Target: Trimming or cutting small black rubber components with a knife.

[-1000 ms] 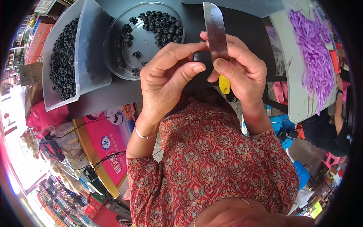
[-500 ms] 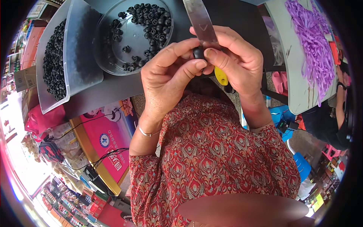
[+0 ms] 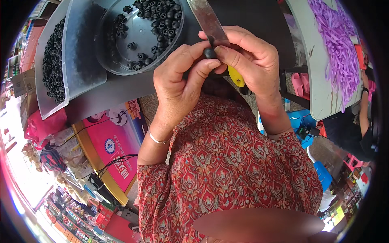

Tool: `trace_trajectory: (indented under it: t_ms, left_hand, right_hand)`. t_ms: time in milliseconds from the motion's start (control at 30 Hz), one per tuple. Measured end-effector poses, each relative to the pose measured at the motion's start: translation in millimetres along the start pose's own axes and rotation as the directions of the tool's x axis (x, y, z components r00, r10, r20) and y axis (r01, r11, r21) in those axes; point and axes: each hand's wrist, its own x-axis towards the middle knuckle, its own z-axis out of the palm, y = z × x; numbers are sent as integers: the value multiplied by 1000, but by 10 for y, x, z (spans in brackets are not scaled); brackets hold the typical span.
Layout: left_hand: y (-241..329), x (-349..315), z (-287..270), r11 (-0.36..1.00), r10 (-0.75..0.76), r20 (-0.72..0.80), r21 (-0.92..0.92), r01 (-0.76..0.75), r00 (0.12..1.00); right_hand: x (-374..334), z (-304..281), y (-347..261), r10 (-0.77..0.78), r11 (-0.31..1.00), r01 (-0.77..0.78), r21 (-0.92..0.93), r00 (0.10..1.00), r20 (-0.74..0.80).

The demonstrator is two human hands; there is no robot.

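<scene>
Between its thumb and forefinger my left hand (image 3: 176,79) pinches a small round black rubber-like piece (image 3: 209,53). My right hand (image 3: 257,67) is closed on a knife, whose broad metal blade (image 3: 208,24) points up and away. Below the palm shows the yellow handle (image 3: 236,76). The blade's lower end and the right thumb meet the black piece, so the exact contact is hidden by fingers. To the left of my hands is a round clear tub (image 3: 121,73) with many similar hollow black pieces (image 3: 164,24).
Left of the tub stands a clear bin (image 3: 87,60) holding a heap of black pieces (image 3: 52,60). Purple strips (image 3: 334,48) lie on a pale table (image 3: 318,101) at right, with another person's arm (image 3: 364,103) beside it. Pink footwear (image 3: 300,85) is below.
Both hands have shifted slightly left, and the blade leans more to the left. The black piece has turned in the fingers and shows more of its rounded side.
</scene>
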Motion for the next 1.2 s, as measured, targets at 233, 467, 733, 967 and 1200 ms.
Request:
trace_trajectory:
  t_ms: [233, 467, 733, 967, 1200]
  left_hand:
    - [-59, -5, -27, 980, 89, 4, 179, -89, 996]
    - [-18, -10, -71, 964, 39, 71, 259, -56, 997]
    - [-91, 3, -39, 829, 247, 154, 478, -291, 957]
    - [-125, -30, -43, 830, 234, 254, 451, -329, 939]
    - [-171, 32, -26, 841, 252, 234, 427, -332, 939]
  right_hand:
    - [-24, -27, -56, -12, 999, 13, -51, 1000, 18]
    - [-58, -84, -43, -7, 998, 8, -65, 1000, 6]
    - [-45, -76, -86, 14, 986, 3, -166, 995, 102]
    - [-33, -196, -43, 204, 977, -194, -94, 973, 111]
    - [-75, -202, -94, 69, 986, -46, -159, 988, 140]
